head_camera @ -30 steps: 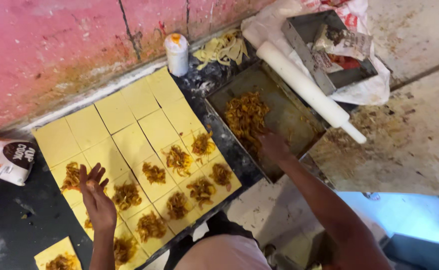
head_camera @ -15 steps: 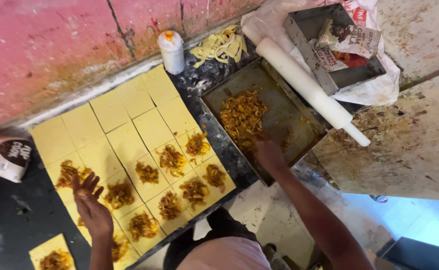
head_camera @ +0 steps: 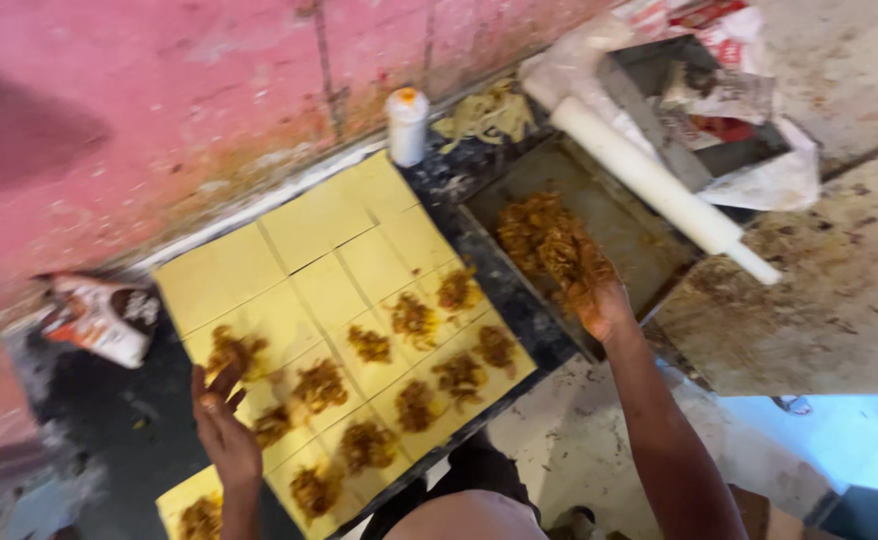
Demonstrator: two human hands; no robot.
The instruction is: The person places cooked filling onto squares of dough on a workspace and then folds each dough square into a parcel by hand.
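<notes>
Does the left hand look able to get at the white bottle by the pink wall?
Probably yes, with a long stretch. The left hand rests at the near edge of the dough squares; the white bottle stands past them, nothing tall between, though the arm would pass over the filled squares.

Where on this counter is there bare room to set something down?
Bare dark counter lies between the packet and the left hand. The unfilled dough squares by the wall carry nothing. Crowded: the filled squares, and the tray under the right hand and rolling pin.
</notes>
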